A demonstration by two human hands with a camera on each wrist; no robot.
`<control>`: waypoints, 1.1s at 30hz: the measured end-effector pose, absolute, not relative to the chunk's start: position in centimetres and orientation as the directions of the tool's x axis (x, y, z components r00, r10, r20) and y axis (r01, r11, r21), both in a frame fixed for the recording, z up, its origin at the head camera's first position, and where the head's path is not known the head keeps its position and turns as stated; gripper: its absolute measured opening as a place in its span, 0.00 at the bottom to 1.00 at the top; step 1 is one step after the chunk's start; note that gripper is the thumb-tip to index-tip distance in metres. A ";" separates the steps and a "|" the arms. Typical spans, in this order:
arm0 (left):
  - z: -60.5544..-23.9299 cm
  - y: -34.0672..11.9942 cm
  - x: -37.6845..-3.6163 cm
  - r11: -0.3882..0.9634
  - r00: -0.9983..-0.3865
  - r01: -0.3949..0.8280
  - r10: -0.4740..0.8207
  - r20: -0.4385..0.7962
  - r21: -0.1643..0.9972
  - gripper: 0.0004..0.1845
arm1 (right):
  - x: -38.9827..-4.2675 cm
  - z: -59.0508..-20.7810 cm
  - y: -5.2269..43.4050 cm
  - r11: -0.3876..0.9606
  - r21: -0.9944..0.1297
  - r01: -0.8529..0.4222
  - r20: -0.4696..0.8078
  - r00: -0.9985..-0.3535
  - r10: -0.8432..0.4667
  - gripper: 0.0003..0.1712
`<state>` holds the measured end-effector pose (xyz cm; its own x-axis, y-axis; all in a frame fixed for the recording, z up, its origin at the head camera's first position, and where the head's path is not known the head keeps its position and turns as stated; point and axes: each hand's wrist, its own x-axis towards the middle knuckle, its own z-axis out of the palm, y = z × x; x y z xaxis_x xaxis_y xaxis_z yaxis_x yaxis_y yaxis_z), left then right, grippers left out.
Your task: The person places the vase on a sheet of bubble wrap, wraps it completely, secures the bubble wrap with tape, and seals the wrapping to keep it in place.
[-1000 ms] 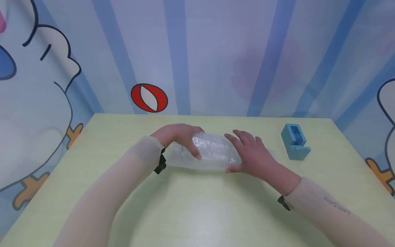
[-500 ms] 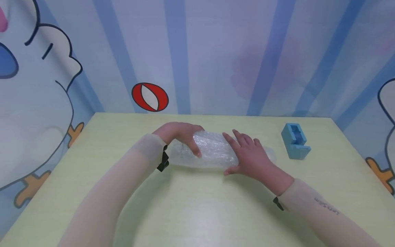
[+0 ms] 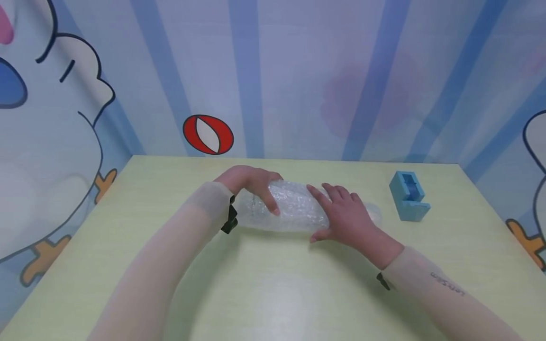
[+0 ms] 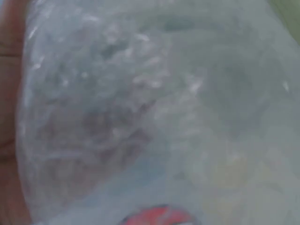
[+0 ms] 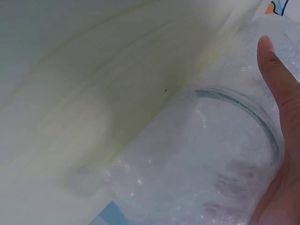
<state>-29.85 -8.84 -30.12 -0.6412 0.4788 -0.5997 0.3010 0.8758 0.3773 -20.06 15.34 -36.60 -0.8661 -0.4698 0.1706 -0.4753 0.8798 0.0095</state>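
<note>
A bundle of clear bubble wrap [image 3: 294, 203] lies sideways across the table. My left hand [image 3: 258, 185] grips its left part, thumb on the near side and the other fingers partly hidden behind. Over the right part curves my right hand [image 3: 347, 215], thumb low on the near side and fingers spread across the top. Through the bubble wrap [image 5: 187, 154] in the right wrist view shows a curved, greenish, rim-like edge; what is inside cannot be made out. The left wrist view is blurred, with bubble wrap [image 4: 140, 93] filling most of it beside my fingers [image 4: 10, 117].
A blue tape dispenser [image 3: 409, 196] stands at the back right of the pale yellow table [image 3: 273, 289]. Behind the table's far edge rises a striped blue wall [image 3: 298, 85] with printed cartoon figures, which also covers both sides.
My right hand has slid a little left along the bubble wrap, baring more of its right end. My left hand has shifted slightly right and away from me.
</note>
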 end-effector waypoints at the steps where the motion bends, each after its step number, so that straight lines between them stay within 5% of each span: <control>1: -30.1 -8.8 -29.9 0.877 -0.638 0.296 0.477 -0.604 0.379 0.49 | -20.1 -36.7 15.4 0.878 0.011 -0.478 0.179 -0.863 -0.472 0.65; 14: -29.9 -8.7 -30.5 0.863 -0.606 0.288 0.500 -0.619 0.415 0.50 | -20.9 -37.4 15.4 0.868 0.018 -0.497 0.255 -0.837 -0.484 0.51; 25: -31.8 -9.7 -29.6 0.798 -0.736 0.319 0.549 -0.396 0.512 0.46 | -21.7 -37.0 15.5 0.874 -0.081 -0.480 0.187 -0.868 -0.460 0.49; 28: -32.0 -9.9 -29.0 0.796 -0.756 0.407 0.569 -0.325 0.447 0.44 | -22.0 -36.9 15.6 0.871 -0.103 -0.481 0.171 -0.871 -0.461 0.48; 33: -32.0 -9.6 -26.9 0.816 -0.800 0.552 0.576 -0.169 0.172 0.41 | -22.5 -36.7 15.6 0.872 -0.133 -0.471 0.126 -0.881 -0.456 0.48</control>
<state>-26.92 -9.63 -31.96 -0.7995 0.5763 -0.1690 0.5519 0.8160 0.1716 -22.53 15.58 -36.66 -0.8810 -0.4561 0.1257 -0.4705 0.8723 -0.1329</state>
